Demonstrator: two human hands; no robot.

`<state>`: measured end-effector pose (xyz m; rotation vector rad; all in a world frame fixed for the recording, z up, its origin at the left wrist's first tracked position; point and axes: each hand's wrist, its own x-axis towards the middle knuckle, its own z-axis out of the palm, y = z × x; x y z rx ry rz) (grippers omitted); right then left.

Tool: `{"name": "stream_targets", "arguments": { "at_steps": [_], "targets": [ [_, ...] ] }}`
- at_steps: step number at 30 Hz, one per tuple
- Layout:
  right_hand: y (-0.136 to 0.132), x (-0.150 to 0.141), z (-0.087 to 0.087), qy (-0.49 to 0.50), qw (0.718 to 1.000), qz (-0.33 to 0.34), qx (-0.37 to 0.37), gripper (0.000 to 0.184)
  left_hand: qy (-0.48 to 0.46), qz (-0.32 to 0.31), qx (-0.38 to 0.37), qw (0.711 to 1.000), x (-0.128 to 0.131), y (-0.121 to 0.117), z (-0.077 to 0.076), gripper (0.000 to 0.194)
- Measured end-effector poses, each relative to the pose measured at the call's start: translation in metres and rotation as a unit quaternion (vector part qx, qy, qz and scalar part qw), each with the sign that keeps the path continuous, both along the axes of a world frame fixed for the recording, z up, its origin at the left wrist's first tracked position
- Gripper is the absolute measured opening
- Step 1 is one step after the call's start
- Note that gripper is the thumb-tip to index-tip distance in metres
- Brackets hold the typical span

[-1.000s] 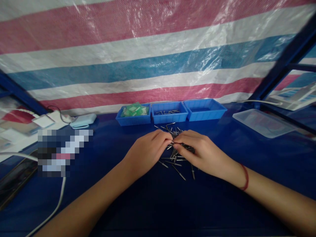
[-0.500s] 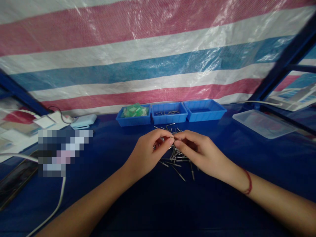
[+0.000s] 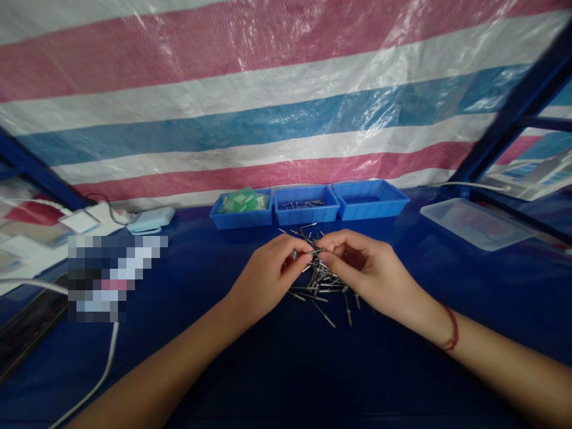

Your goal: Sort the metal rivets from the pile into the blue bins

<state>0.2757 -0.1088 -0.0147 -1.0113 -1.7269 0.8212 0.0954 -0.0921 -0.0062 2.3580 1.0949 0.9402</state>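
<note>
Pinched between the fingertips of both hands is a thin silvery blind rivet (image 3: 315, 251), lying roughly level. My left hand (image 3: 261, 271) has thumb and forefinger closed on its left end. On the other end, my right hand (image 3: 369, 265) grips with thumb and forefinger, a red cord round the wrist. Under and behind the fingers spreads a loose pile of blind rivets (image 3: 319, 279), partly covered by both hands. A small shiny bit shows inside the left hand's curl, too small to make out.
At the back stand three blue bins: one (image 3: 243, 221) with green packets, one (image 3: 308, 215) with several rivets, and one (image 3: 374, 208) at right. A clear plastic lid (image 3: 478, 223) lies right. A light-blue case (image 3: 152, 219), phone (image 3: 33, 325) and white cable (image 3: 109, 357) are left.
My right hand has shifted slightly right, away from the left, and more of the rivet between them shows. My left hand stays nearly in place.
</note>
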Motion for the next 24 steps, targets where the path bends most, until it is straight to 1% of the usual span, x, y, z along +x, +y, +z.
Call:
{"name": "stream_targets", "arguments": {
  "at_steps": [4,8,11,14,16,18,20,21,23,24],
  "targets": [
    [-0.003,-0.001,0.002,-0.028,0.999,0.016,0.04,0.012,0.011,-0.01,0.004,1.0,-0.001,0.002,0.001,0.009],
    [-0.006,0.001,0.006,-0.094,0.988,0.008,0.124,0.013,0.022,-0.037,-0.001,0.999,-0.003,0.002,0.002,0.012],
    [-0.006,0.005,0.01,-0.163,0.966,0.017,0.199,0.012,0.037,-0.059,-0.003,0.998,-0.003,0.001,0.003,0.016],
    [0.002,0.01,0.019,-0.235,0.936,0.012,0.261,0.011,0.048,-0.044,0.003,0.998,-0.005,0.002,0.003,0.017],
    [0.015,0.011,0.028,-0.262,0.922,-0.022,0.283,0.015,0.062,-0.017,0.011,0.998,-0.008,0.004,0.003,0.021],
    [0.035,0.01,0.037,-0.265,0.918,-0.083,0.282,0.019,0.086,0.002,0.026,0.996,-0.012,0.007,0.001,0.025],
    [0.059,0.007,0.042,-0.27,0.909,-0.155,0.278,0.023,0.12,-0.002,0.042,0.992,-0.017,0.011,0.0,0.023],
    [0.072,0.006,0.043,-0.276,0.903,-0.179,0.277,0.025,0.14,-0.008,0.048,0.989,-0.02,0.012,-0.001,0.022],
    [0.092,0.005,0.041,-0.313,0.894,-0.198,0.251,0.027,0.182,-0.017,0.048,0.982,-0.023,0.014,-0.001,0.022],
    [0.098,0.004,0.039,-0.322,0.894,-0.203,0.236,0.028,0.202,-0.018,0.045,0.978,-0.025,0.015,-0.001,0.021]
  ]
}}
